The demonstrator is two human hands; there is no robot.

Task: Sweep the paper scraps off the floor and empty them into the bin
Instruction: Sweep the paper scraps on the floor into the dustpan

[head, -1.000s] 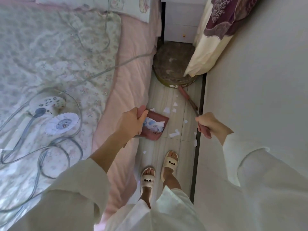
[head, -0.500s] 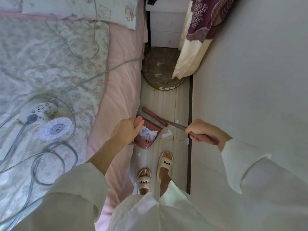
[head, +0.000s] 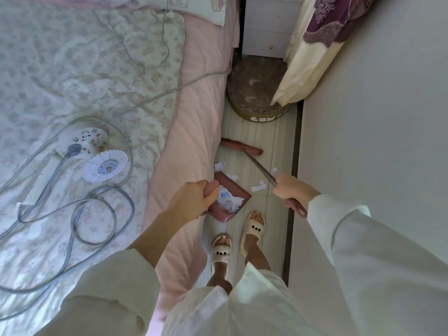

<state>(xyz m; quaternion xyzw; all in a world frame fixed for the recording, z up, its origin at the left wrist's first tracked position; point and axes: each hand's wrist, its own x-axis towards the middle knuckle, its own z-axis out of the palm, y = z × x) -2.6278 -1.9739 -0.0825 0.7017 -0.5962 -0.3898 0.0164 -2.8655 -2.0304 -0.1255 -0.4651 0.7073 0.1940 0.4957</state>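
Note:
My left hand (head: pixel 191 198) grips the pink handle of a dark red dustpan (head: pixel 238 194) held low over the floor beside the bed; white paper scraps (head: pixel 228 200) lie piled in it. My right hand (head: pixel 291 187) grips the broom's handle, and its metal shaft (head: pixel 259 167) runs up-left to the pink broom head (head: pixel 242 147) lying on the tiles near the bed's edge. Loose scraps (head: pixel 258 186) lie on the floor between dustpan and wall, more at the pan's far lip (head: pixel 219 166).
A round brown stool or bin (head: pixel 254 93) stands at the far end of the narrow floor strip, a curtain (head: pixel 310 52) hanging over it. The bed (head: pixel 198 117) bounds the left, a white wall (head: pixel 375 117) the right. My slippered feet (head: pixel 237 236) stand behind the dustpan.
The broom head has swung from the wall side across the floor to the bed side, further from the dustpan. The dustpan stays in my left hand, holding more scraps.

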